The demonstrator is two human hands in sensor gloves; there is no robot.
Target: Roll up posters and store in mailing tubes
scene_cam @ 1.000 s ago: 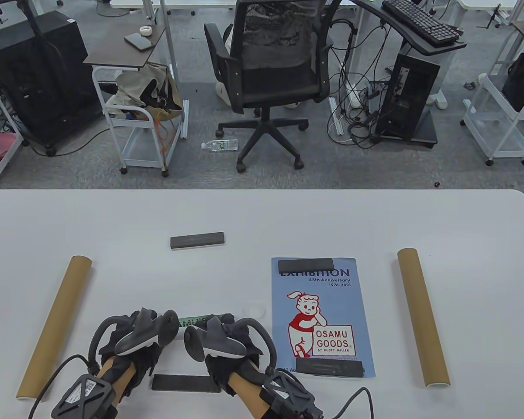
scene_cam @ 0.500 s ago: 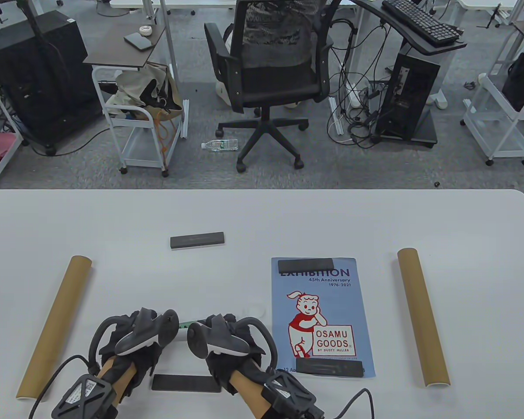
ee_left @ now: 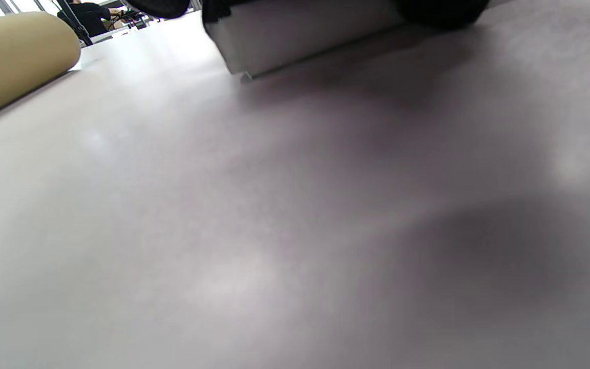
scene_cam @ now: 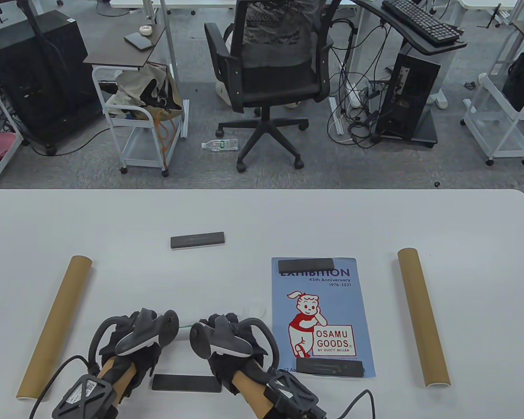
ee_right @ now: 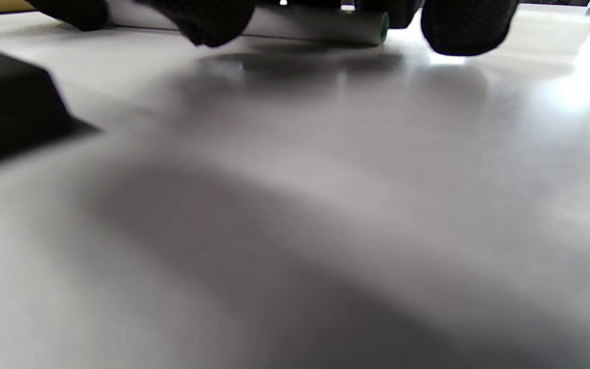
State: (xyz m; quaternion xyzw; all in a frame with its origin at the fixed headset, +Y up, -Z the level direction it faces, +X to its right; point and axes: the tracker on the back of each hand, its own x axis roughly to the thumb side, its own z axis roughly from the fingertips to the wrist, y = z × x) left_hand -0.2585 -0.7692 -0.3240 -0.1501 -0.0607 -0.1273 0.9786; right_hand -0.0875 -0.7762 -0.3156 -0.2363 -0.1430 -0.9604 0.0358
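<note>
A poster rolled into a thin white roll (ee_left: 300,36) with a green end (ee_right: 379,25) lies on the table under both hands. In the table view only a sliver of the roll (scene_cam: 184,326) shows between them. My left hand (scene_cam: 131,338) and right hand (scene_cam: 227,338) rest side by side on the roll, fingers curled over it. A blue Osamu Goods poster (scene_cam: 321,305) lies flat to the right, held by dark weight bars at its top (scene_cam: 306,264) and bottom (scene_cam: 329,367). One brown mailing tube (scene_cam: 54,327) lies at the left, another (scene_cam: 422,316) at the right.
A loose dark bar (scene_cam: 197,240) lies further back on the table and another (scene_cam: 186,383) lies just in front of my hands. A small white round cap (scene_cam: 254,310) sits beside the blue poster. An office chair and carts stand beyond the far table edge.
The green printed strip visible between my hands has shrunk to a thin line as the poster wound up. My right hand has edged slightly towards the left one.
</note>
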